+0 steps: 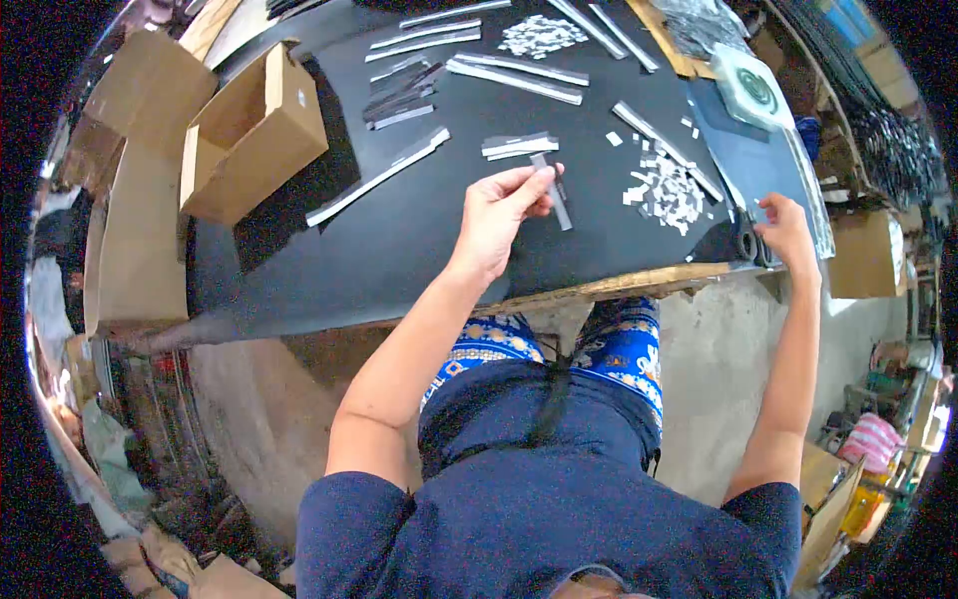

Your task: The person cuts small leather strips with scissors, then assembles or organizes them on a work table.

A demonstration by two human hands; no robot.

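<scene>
My left hand point(509, 205) is closed in a pinch on a short grey strip point(562, 207), which slants down over the black tabletop. Just beyond it lies a small stack of white and grey strips point(520, 147). Over the table's right front corner, my right hand point(785, 232) has its fingers loosely curled, with thumb and forefinger apart and nothing visible between them. Dark scissors point(746, 245) lie beside its fingertips, partly hidden. A heap of small white cut pieces point(671, 190) is between my hands, with a long strip point(669, 150) along its far side.
An open cardboard box point(261, 150) stands at the left of the black table point(399, 250). Several long strips point(519, 78) and another heap of white pieces point(542, 36) lie further back. A plastic-wrapped roll point(753, 88) sits at the back right.
</scene>
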